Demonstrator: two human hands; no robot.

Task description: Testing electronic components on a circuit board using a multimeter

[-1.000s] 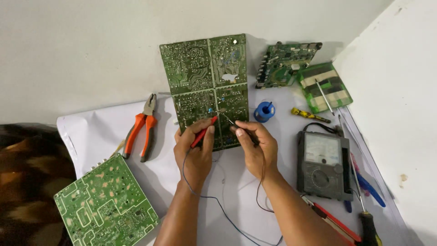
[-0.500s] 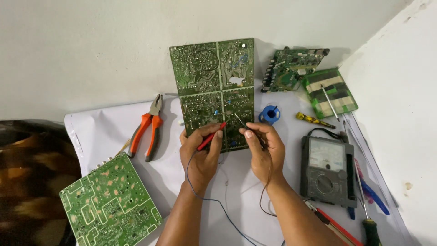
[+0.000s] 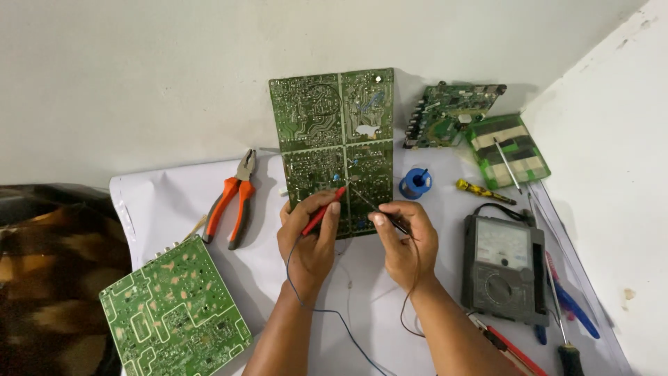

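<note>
Your left hand [image 3: 309, 237] pinches the red probe [image 3: 322, 212] and your right hand [image 3: 407, 240] the black probe [image 3: 379, 209], both tips meeting the board [image 3: 334, 139] for contact.

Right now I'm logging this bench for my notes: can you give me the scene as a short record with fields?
Left hand: holds red probe, tip on large green circuit board
Right hand: holds black probe, tip on same board
Meter: grey analog multimeter, right of the hands
Left of board: orange-handled pliers
Lower left: second green board
Near board: blue solder spool
</note>
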